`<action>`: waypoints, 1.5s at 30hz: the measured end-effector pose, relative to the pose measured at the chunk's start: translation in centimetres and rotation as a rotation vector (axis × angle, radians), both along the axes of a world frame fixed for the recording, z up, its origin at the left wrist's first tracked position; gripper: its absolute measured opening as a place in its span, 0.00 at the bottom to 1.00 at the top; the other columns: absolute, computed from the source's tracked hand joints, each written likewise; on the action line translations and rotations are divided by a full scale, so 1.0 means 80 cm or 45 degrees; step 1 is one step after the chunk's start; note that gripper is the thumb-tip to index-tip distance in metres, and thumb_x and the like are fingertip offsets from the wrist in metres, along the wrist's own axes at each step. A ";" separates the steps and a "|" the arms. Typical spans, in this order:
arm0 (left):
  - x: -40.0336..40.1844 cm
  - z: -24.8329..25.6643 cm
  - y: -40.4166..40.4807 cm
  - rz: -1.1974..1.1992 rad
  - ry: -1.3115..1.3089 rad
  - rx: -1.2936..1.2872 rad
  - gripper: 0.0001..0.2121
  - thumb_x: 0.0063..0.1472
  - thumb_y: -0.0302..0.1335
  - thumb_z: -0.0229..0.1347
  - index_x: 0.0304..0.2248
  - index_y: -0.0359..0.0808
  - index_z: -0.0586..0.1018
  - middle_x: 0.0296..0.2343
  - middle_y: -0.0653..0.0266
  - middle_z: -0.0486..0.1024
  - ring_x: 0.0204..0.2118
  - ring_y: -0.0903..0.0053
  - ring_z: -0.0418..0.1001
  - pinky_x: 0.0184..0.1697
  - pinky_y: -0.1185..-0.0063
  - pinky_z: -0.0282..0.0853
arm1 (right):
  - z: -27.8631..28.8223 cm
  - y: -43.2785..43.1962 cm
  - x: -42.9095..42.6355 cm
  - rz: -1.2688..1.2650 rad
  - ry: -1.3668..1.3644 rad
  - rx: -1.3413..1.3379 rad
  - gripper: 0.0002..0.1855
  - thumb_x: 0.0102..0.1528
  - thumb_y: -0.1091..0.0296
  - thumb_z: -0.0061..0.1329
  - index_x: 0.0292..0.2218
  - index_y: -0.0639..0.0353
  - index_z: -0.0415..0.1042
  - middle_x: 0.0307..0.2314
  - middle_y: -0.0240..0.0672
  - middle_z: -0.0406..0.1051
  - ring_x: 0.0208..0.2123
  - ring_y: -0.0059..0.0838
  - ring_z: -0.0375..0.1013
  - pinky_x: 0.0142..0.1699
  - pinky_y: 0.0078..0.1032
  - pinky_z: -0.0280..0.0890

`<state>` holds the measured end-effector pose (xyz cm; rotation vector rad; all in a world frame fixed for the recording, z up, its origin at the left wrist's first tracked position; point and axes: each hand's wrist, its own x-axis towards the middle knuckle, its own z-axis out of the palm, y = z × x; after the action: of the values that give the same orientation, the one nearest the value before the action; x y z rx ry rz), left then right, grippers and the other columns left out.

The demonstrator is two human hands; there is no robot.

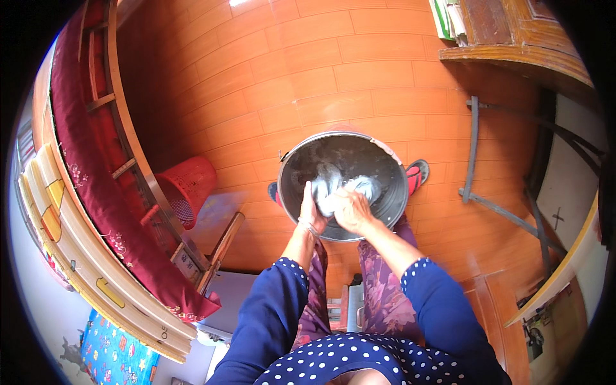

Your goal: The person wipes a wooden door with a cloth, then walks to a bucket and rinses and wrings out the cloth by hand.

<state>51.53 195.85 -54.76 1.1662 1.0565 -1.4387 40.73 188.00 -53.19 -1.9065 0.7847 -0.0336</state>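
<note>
A dark round bucket [385, 211] with a metal rim stands between my feet. Inside it lies a whitish, wet-looking bundle [323, 188], probably cloth, blurred and bright with glare. My left hand [313, 214] grips its near left side, thumb pointing up and fingers mostly hidden behind it. My right hand [353, 210] is closed on the bundle's right part, with its fingertips out of sight. More of the pale material shows just beyond the right hand. A bracelet circles my left wrist.
On the left, a red plastic basket [192, 183] lies tipped beside a bed frame [126, 115] with a stacked mattress [86, 269]. A grey metal stand [474, 149] is on the right, below a wooden cabinet [519, 55]. Orange tiles [308, 77] cover the floor.
</note>
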 end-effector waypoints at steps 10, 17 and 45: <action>-0.004 0.021 -0.023 0.104 0.381 -0.339 0.12 0.57 0.36 0.47 0.33 0.36 0.74 0.28 0.59 0.74 0.29 0.71 0.72 0.33 0.74 0.69 | 0.064 -0.011 0.014 -0.030 -0.301 0.505 0.10 0.47 0.63 0.41 0.22 0.57 0.71 0.19 0.38 0.70 0.22 0.39 0.70 0.27 0.31 0.63; -0.001 -0.069 0.052 -0.469 -0.493 -0.838 0.13 0.60 0.31 0.36 0.38 0.37 0.70 0.33 0.67 0.70 0.34 0.76 0.67 0.41 0.79 0.63 | 0.025 0.008 0.021 -0.057 -0.183 0.315 0.13 0.46 0.61 0.40 0.25 0.55 0.75 0.22 0.40 0.72 0.24 0.37 0.72 0.30 0.29 0.66; -0.007 -0.008 -0.023 -0.412 0.205 0.063 0.41 0.49 0.64 0.36 0.53 0.39 0.55 0.53 0.55 0.53 0.55 0.56 0.50 0.53 0.54 0.43 | -0.028 -0.007 -0.024 -0.228 -0.101 -0.190 0.04 0.40 0.64 0.49 0.22 0.49 0.72 0.21 0.29 0.69 0.29 0.28 0.69 0.39 0.29 0.62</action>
<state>51.00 193.99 -55.38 1.3194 1.0514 -1.7915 38.80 187.44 -55.45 -1.9562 0.9185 -0.2841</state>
